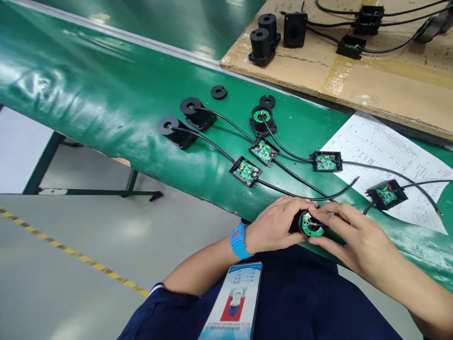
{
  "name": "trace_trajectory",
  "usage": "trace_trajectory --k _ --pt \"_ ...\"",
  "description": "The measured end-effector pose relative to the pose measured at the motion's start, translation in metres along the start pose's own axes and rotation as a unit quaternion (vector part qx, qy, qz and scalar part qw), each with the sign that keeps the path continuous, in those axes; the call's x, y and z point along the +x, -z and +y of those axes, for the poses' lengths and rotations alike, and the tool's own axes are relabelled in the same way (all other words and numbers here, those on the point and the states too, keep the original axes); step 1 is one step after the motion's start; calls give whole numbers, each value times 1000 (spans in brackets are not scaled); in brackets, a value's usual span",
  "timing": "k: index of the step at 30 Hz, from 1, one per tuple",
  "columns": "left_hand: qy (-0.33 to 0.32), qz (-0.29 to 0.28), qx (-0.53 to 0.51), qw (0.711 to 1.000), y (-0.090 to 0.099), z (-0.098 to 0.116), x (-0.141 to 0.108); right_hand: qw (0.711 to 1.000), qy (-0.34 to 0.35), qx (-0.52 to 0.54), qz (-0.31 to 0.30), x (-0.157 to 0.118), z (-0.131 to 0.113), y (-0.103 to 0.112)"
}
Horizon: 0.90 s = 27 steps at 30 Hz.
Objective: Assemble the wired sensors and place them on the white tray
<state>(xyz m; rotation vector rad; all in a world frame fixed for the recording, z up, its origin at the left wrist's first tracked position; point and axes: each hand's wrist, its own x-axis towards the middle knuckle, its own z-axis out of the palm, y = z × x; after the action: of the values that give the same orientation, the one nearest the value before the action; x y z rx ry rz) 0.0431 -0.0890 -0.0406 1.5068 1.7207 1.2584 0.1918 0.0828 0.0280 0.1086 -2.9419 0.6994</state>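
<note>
At the table's near edge, my left hand (272, 224) is closed around a black cylindrical housing (295, 225), mostly hidden by the fingers. A round green circuit board (313, 229) with small wires shows at its open end, facing up. My right hand (357, 233) pinches the board's edge at that end with thumb and fingertips; whether it also grips the housing rim is hidden. Close to my right hand, an open black box (386, 194) with a green board inside has a cable running down towards the hands.
Two capped black housings (177, 132) and an uncapped housing (262, 118) have cables to open boxes (245, 171) on the green table (116, 104). Loose black discs (218, 92) lie behind. A written sheet (406, 160) lies right. A cardboard-covered board (311, 71) holds more parts.
</note>
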Motion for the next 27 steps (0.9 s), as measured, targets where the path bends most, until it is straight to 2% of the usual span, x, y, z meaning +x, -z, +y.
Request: trace_trajectory --k 4,6,8,11,14,17,21,27 --pt "-8 1 23 1000 0 -1 -1 997 16 1 -80 -5 13 8" --pt "-33 24 40 998 -2 -2 -3 997 -6 -23 -77 -11 27 14" --pt "-87 54 72 992 -4 -4 -6 996 -33 -49 -63 -18 43 18" --pt "-146 75 143 976 -7 -6 -8 997 -37 -38 -51 -28 57 21" --pt "-156 86 171 969 -7 -6 -7 1000 0 -8 -6 -33 47 24" --pt "-155 97 162 970 -7 -3 -6 996 32 -58 56 -36 26 25" --pt "-165 118 147 968 -9 1 -7 990 29 -104 90 -40 9 25" --pt "-159 96 158 970 -8 5 -9 985 17 -117 127 -40 5 17"
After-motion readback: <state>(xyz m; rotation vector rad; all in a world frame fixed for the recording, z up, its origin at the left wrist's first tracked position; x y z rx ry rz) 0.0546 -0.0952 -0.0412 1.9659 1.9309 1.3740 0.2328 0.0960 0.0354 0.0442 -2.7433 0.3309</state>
